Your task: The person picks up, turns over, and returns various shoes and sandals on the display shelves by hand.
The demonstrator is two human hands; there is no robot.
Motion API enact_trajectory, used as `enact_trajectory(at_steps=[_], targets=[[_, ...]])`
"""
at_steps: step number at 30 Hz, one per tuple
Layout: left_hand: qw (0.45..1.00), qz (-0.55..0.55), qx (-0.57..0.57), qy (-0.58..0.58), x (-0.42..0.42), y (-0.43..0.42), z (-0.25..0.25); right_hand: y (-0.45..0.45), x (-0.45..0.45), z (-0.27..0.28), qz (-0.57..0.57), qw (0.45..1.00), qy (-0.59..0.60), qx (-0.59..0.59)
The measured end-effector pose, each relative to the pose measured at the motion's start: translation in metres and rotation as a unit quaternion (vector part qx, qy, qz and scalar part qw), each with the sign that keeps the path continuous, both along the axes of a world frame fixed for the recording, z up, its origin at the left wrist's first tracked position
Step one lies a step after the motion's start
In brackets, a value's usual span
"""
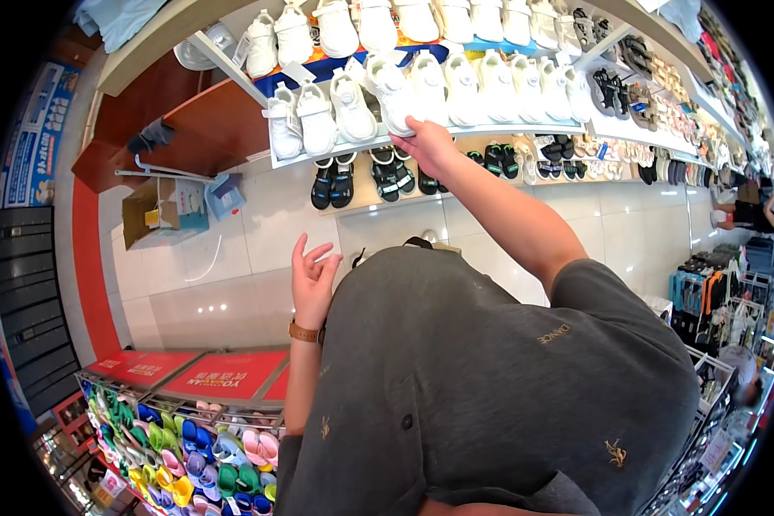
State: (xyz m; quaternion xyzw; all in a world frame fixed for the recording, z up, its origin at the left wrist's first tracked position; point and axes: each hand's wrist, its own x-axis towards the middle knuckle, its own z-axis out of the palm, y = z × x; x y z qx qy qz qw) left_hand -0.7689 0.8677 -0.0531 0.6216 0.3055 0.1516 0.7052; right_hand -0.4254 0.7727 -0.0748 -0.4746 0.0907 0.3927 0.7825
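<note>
At the lower white shelf (490,129), my right hand (423,144) has its fingers on the toe of a white shoe (390,93), which stands tilted in a row of white shoes. Fingers and thumb close round the toe end. Other white shoes (353,105) stand on both sides of it, and a second row (335,30) is on the shelf above. My left hand (315,273) is raised beside my body at the left, fingers apart and partly curled, with nothing in it. A brown watch strap is round that wrist.
Black sandals (332,185) stand on a low ledge below the shelf. A cardboard box (165,211) and a blue dustpan (224,198) are on the floor at the left. Colourful clogs (198,443) fill a rack at the lower left. A person (752,215) is at the far right.
</note>
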Motion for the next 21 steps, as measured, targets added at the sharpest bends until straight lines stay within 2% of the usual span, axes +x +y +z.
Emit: enact_trajectory(at_steps=[2,6,9,12,21], targets=[[1.000,0.009,-0.012,0.008,-0.003,-0.001,-0.001,0.012,0.007,-0.010,-0.015,0.999,0.023,-0.023],[0.999,0.021,-0.027,0.018,-0.006,-0.002,-0.005,0.033,0.020,-0.048,-0.019,0.996,0.087,0.013],[0.999,0.018,-0.028,0.020,-0.006,-0.001,-0.009,0.033,0.021,-0.053,0.034,0.998,0.035,-0.047],[0.999,0.012,-0.033,0.027,-0.007,0.001,-0.009,0.025,0.020,-0.053,0.063,0.986,-0.027,-0.154],[0.996,-0.002,-0.079,0.033,-0.001,0.009,-0.018,-0.044,-0.017,-0.064,0.017,0.989,0.055,-0.139]])
